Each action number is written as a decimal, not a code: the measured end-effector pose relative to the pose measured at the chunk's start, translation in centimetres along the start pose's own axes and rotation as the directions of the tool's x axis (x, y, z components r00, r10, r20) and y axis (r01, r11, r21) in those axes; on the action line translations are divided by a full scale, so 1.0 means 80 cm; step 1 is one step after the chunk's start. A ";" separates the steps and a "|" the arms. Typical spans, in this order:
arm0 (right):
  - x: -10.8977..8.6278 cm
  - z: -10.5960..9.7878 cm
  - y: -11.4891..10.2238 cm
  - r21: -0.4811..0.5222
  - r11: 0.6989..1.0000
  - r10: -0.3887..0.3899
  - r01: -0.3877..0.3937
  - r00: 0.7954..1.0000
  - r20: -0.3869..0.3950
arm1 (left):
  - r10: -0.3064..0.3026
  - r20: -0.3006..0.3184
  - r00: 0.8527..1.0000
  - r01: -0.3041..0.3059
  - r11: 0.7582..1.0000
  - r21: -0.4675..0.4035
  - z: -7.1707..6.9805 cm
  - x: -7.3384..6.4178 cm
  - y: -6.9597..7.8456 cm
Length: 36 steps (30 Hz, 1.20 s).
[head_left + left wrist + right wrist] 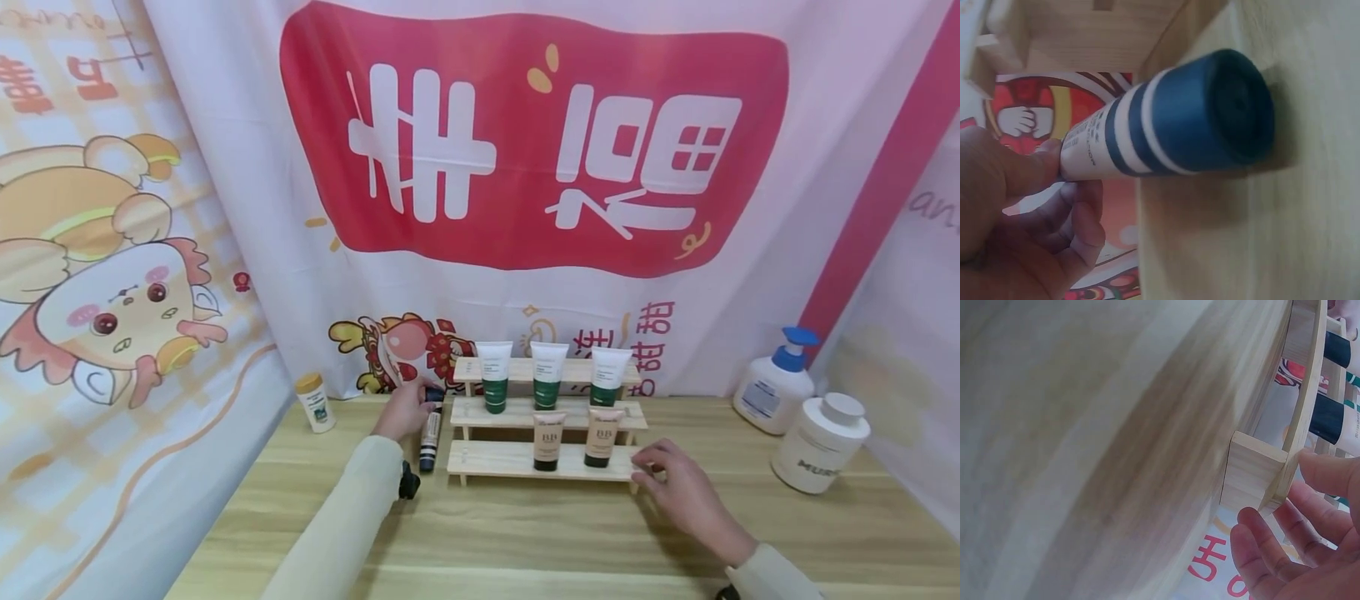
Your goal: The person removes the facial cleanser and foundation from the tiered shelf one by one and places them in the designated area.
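In the head view, my left hand (pixel 407 410) pinches the upper end of a cosmetic tube (pixel 429 439) with dark blue and cream bands, beside the left end of the wooden display rack (pixel 510 457). The left wrist view shows the tube's dark blue cap (pixel 1213 115) pointing away from my fingers (pixel 1088 234), close over the table. My right hand (pixel 678 487) grips the right end of the rack's lowest step, thumb at its edge and fingers curled by the leg (pixel 1252 469). Two beige BB tubes (pixel 548 440) stand on that step. Three white-and-green tubes (pixel 550 375) stand higher up.
A small white bottle with a yellow cap (pixel 315 404) stands at the table's back left. At the right are a white pump bottle (pixel 772 392) with a blue top and a white jar (pixel 820 446). A printed cloth (pixel 525 287) hangs behind the table (pixel 562 533).
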State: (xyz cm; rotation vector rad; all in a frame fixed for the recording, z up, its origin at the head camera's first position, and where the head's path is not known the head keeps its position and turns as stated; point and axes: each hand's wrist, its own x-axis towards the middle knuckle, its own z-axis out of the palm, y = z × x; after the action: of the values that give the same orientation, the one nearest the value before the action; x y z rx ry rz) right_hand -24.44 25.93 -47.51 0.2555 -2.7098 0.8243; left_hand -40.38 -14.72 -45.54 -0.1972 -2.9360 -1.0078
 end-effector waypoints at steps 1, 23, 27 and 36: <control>0.000 0.000 -0.001 0.002 1.000 0.002 -0.002 1.000 0.000 | -0.009 0.000 1.000 0.009 1.000 0.002 0.001 0.002 0.000; 0.002 0.002 -0.009 0.002 1.000 -0.006 0.006 1.000 0.001 | -0.151 -0.019 0.988 0.150 0.988 -0.044 0.011 0.001 -0.005; 0.000 0.001 -0.008 0.007 1.000 -0.002 0.002 1.000 -0.006 | -0.155 0.003 0.988 0.155 0.986 -0.062 0.002 -0.009 0.005; -0.002 0.001 -0.002 0.000 1.000 -0.001 0.001 1.000 -0.012 | 0.247 -0.164 0.955 -0.243 0.969 0.044 -0.039 -0.071 0.059</control>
State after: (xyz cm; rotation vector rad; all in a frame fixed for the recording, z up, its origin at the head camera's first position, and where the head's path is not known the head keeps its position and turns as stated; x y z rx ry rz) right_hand -24.31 25.79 -47.53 0.2506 -2.6983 0.8226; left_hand -34.15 -13.57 -40.63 -0.4401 -2.6863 -0.9055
